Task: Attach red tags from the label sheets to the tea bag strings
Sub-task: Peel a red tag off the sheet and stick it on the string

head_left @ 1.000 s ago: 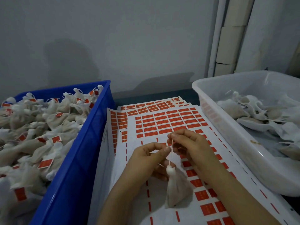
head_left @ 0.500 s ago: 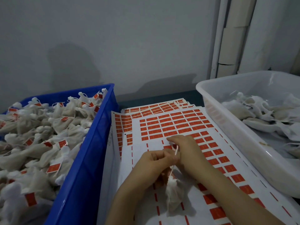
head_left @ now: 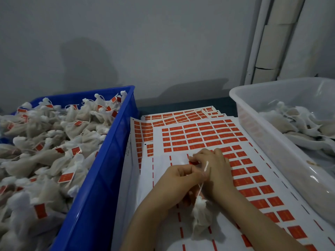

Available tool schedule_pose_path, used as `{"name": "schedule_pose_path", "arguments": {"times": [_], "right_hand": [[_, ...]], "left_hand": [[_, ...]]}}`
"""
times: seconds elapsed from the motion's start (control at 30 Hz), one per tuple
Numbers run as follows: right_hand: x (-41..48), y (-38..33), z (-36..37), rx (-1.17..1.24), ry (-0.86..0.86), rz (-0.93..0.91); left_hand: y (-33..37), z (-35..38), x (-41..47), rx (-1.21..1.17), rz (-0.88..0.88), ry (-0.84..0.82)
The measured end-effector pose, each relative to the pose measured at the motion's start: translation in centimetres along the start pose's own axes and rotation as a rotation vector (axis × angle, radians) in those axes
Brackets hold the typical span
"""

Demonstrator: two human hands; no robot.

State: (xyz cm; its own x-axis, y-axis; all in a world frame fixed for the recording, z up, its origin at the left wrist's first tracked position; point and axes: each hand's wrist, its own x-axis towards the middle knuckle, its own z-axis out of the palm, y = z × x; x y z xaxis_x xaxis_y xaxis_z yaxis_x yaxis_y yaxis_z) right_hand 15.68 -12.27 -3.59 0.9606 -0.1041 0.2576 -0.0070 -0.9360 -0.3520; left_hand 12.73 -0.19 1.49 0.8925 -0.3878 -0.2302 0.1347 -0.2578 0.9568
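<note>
Two hands meet over the label sheets (head_left: 199, 134) on the table: the left hand (head_left: 181, 178) is curled, pinching the white string (head_left: 206, 165), and the tea bag (head_left: 200, 214) hangs below it, resting on the sheet. Right hand (head_left: 217, 169) touches the left, fingertips curled and pinching a red tag (head_left: 193, 162) at the edge of the peeled rows. Blue crate (head_left: 108, 160) left of the sheets holds tagged bags; white tub (head_left: 272, 134) on the right holds untagged ones.

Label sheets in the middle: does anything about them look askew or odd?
Yes, mildly: the label sheets lie in a fanned, uneven stack, and their left edges curl up against the blue crate. Nothing looks torn or spilled.
</note>
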Motion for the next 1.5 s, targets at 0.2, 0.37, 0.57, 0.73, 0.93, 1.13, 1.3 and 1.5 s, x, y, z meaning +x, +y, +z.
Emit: {"name": "schedule_pose_path", "arguments": {"times": [0.2,0.37,0.57,0.73,0.93,1.13,1.3,1.5], "right_hand": [[0.0,-0.4,-0.6,0.005,-0.002,-0.013],[-0.2,-0.2,-0.9,0.048,-0.004,0.007],[0.2,0.1,-1.0,0.103,-0.036,0.02],[0.4,0.3,-0.6,0.179,-0.013,0.078],[0.7,0.2,0.0,0.154,0.076,0.121],[0.6,0.5,-0.7,0.468,0.174,0.258],[0.5,1.1,-1.5,0.626,0.224,0.326],[0.6,1.7,-2.7,0.805,0.252,0.408]], "left_hand": [[0.2,0.1,-0.1,-0.006,0.014,0.002],[0.1,-0.1,-0.1,-0.006,0.019,0.011],[-0.2,-0.1,0.0,0.014,-0.011,0.019],[-0.2,0.0,0.1,0.019,-0.015,0.024],[-0.3,-0.1,0.3,-0.06,0.06,0.062],[-0.3,-0.1,0.2,-0.17,0.135,0.115],[-0.3,-0.3,0.5,-0.33,0.11,0.168],[-0.3,-0.4,0.7,-0.421,0.076,0.214]]}}
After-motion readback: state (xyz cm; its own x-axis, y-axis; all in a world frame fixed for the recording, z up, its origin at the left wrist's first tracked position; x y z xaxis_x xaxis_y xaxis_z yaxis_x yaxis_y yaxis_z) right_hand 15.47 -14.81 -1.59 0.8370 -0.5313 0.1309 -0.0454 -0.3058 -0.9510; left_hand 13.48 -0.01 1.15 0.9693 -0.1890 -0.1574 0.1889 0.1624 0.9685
